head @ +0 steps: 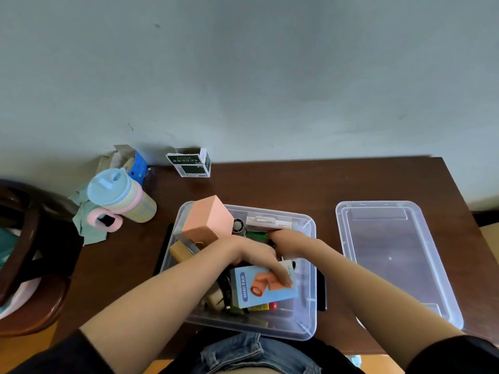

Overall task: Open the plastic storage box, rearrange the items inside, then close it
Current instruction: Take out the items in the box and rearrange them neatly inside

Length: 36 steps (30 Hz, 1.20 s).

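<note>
Both forearms reach into the open plastic storage box [310,314] at table's near edge. Left hand [259,259] lies across the blue Mini Fan carton [259,292], fingers on it; real grip or not, can't tell. Peach box [206,220] stands tilted at far-left corner. Right hand [283,238] digs mid-box, fingers hidden. Lid [391,255] lies apart, right. Risk: peach box tips out w/ a nudge.
</note>
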### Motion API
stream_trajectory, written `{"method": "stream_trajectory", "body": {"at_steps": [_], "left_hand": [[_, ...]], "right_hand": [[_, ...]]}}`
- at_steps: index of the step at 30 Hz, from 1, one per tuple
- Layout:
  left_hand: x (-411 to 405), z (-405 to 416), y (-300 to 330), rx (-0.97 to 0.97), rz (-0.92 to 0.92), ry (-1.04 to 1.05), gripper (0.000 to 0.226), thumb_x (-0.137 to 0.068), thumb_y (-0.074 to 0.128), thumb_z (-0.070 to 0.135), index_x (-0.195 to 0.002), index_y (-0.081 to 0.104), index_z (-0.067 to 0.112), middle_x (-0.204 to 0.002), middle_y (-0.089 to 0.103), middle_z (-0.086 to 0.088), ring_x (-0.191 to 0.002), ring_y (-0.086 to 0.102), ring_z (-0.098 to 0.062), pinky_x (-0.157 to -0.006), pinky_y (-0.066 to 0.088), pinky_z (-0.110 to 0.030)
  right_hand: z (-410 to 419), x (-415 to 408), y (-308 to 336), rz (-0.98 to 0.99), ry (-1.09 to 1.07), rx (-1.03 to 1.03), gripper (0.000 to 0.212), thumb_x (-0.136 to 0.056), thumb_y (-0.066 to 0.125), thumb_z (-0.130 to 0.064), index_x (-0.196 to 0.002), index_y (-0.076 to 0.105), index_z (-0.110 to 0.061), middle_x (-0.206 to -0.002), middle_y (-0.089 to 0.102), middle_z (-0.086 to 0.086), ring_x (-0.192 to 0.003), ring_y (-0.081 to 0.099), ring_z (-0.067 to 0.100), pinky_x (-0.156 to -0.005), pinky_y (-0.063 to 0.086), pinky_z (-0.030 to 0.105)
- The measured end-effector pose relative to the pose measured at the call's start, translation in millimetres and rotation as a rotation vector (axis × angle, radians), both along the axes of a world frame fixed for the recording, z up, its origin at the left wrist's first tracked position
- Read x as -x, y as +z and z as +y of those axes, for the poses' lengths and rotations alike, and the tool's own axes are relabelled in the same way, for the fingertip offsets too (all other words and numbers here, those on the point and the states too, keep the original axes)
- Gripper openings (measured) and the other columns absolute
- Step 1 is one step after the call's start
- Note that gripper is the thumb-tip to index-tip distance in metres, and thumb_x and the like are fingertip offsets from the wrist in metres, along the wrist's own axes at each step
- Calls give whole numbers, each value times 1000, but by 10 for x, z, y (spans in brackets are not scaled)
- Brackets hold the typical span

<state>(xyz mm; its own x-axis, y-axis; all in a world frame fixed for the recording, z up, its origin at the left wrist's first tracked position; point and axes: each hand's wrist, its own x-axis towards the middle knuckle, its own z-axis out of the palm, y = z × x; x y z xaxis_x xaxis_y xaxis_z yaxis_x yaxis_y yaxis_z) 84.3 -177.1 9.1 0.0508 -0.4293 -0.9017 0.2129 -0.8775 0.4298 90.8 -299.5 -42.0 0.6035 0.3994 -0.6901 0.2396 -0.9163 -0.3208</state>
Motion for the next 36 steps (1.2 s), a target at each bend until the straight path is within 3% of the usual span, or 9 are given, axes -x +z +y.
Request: {"method": "stream_trajectory", "body": {"at_steps": [6,9,13,16,18,20,23,26,36], "left_hand": [[-233,242,307,-193,-404,-71,49,-65,74,56,-83,65,12,-65,67,-1,-55,61,-18,-49,43,-21],[-263,180,312,-246,-561,29,43,-64,74,53,-70,59,13,-56,59,1,-50,55,-18,-48,39,-22],[-241,61,322,-261,-575,-1,35,-67,73,42,-72,58,12,-61,61,-2,-51,57,-17,-47,40,-20],[-209,21,336,-263,-461,-41,31,-69,72,40,-73,60,11,-62,63,-3,-49,57,-19,-52,44,-21],[-186,0,296,-269,-488,-41,30,-69,72,35,-68,55,11,-61,59,-5,-46,52,-18,-48,39,-19],[-175,-8,251,-287,-590,-41,32,-68,72,34,-71,52,10,-64,54,-5,-48,47,-16,-45,34,-19],[-145,-16,192,-303,-676,-79,37,-67,72,36,-78,49,8,-79,55,-6,-55,49,-17,-52,37,-21],[-119,19,168,-321,-675,-70,56,-69,70,41,-103,38,10,-104,47,-12,-66,54,-18,-56,42,-23],[-138,107,185,-288,-691,-61,60,-73,69,46,-116,42,14,-112,35,-10,-67,51,-17,-49,38,-24]], "right_hand": [[26,-41,19,42,122,165,23,-93,52,-23,-76,58,-8,-92,59,16,-82,50,29,-73,42,36],[49,8,22,59,179,222,25,-93,50,-22,-103,65,-4,-107,63,16,-91,55,30,-83,47,38],[94,147,33,126,259,255,32,-97,46,-21,-115,62,-1,-106,61,18,-84,46,24,-76,41,34],[123,326,-36,191,330,304,35,-98,47,-24,-124,58,-4,-120,60,14,-102,54,27,-92,46,36],[152,474,-85,137,350,342,37,-97,49,-21,-129,52,-4,-121,59,13,-108,57,29,-86,48,37],[187,613,-112,44,316,354,39,-94,52,-12,-132,47,-4,-118,59,12,-105,60,29,-75,48,35],[210,705,-140,-61,239,363,42,-89,56,-5,-130,46,-6,-123,58,11,-110,59,29,-81,48,33],[205,691,-150,-113,205,391,34,-89,56,-7,-123,55,-9,-120,60,8,-110,59,26,-84,47,30],[146,542,-35,-118,57,360,26,-91,49,-3,-114,59,-7,-115,62,9,-108,59,27,-75,46,29]]}}
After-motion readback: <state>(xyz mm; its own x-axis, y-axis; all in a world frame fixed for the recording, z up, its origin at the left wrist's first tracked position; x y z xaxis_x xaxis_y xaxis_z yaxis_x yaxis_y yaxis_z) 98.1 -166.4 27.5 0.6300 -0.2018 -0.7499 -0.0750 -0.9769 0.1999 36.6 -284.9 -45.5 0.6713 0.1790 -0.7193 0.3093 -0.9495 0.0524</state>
